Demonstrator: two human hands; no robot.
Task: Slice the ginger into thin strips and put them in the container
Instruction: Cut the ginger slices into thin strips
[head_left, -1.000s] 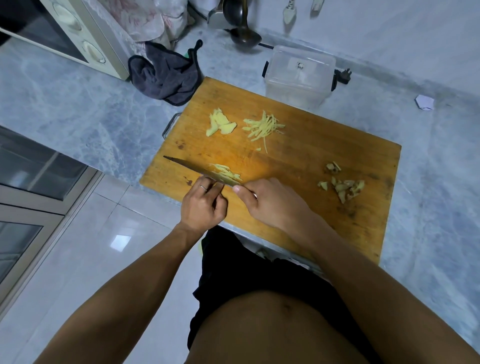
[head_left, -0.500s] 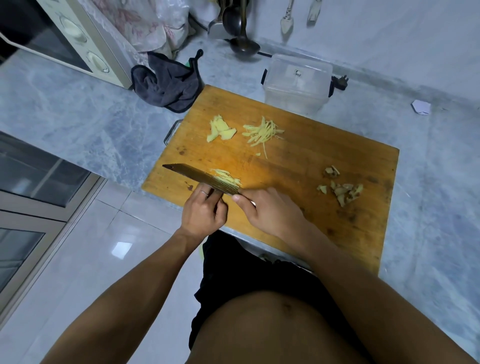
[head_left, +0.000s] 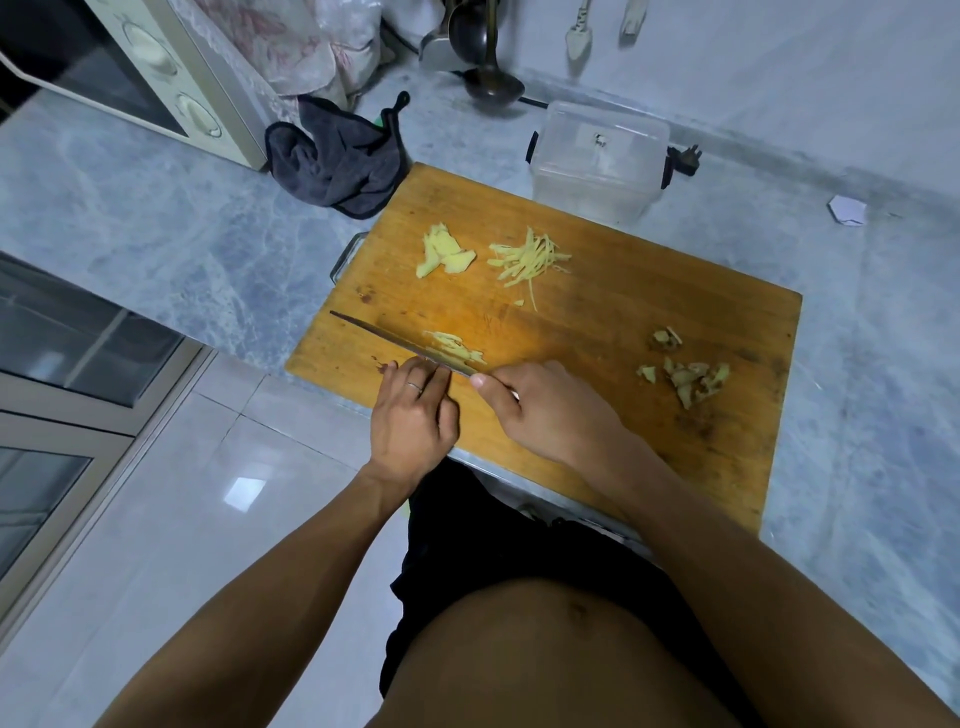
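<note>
Ginger (head_left: 453, 347) lies on the board (head_left: 623, 322) in several lots: a small cut heap at the near left edge, slices (head_left: 444, 252) toward the far left, a fan of thin strips (head_left: 530, 257) just right of those, and peel scraps (head_left: 685, 371) near the right side. The knife (head_left: 395, 340) stands edge-down against the near heap, its blade running leftward across the board's near left part. The right hand (head_left: 540, 410) grips the handle, thumb laid along it. The left hand (head_left: 413, 413) (a ring on one finger) has its fingers curled, fingertips at the blade's near side; whether they pin any ginger I cannot tell. The container (head_left: 597, 156) sits on the counter, touching the board's far edge, with its lid on. A dark cloth (head_left: 337, 161) lies off the far left corner.
</note>
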